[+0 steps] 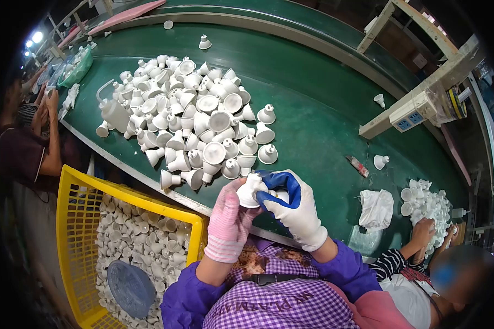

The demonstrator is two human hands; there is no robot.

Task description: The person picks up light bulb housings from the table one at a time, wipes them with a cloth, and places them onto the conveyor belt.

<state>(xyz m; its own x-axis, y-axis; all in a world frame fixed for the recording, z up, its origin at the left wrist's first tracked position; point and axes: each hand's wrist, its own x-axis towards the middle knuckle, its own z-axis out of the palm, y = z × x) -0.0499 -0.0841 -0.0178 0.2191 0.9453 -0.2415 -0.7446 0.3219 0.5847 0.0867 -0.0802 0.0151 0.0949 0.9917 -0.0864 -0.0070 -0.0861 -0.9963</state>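
A white spotlight bulb (249, 196), wide rim down and pins up, is held just over the near edge of the green belt. My left hand (228, 222), in a pink striped glove, grips it from the left side. My right hand (293, 208), in a white glove with blue-coated fingers, is closed against its right side. Another small white piece (281, 195) shows by the right palm; its kind is unclear. Beyond my hands lies a big heap of similar bulbs (207, 103) on the belt.
A yellow basket (197, 237) at lower left holds many white bulbs and a blue-grey bowl (130, 289). A white squeeze bottle (114, 114) stands left of the heap. Right are a white cloth (376, 209), a red-and-white tube (357, 166) and a co-worker's hands (424, 230). Another person (30, 145) works left.
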